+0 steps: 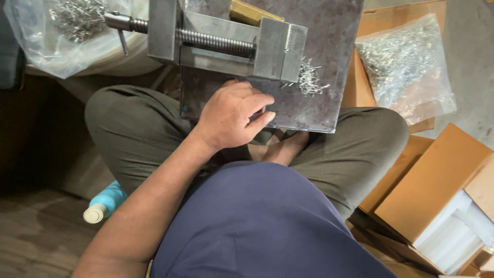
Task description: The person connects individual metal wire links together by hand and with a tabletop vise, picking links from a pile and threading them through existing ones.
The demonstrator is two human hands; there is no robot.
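Observation:
My left hand (230, 114) rests on a dark steel plate (329, 62) that lies across my crossed legs. Its back faces the camera and the fingers are curled together toward the right, so whatever may sit under the fingertips is hidden. Just above the hand, a grey metal vise (226, 38) with a threaded screw stands on the plate. A small heap of thin shiny metal pins (309, 81) lies at the vise's right jaw, a short way from my fingertips. My right hand is out of sight.
A clear bag of metal pins (406, 64) lies on cardboard at the right, and another bag of pins (67, 25) is at the top left. Brown cardboard boxes (437, 180) with white contents stand at the lower right. A light blue bottle (105, 202) lies by my left knee.

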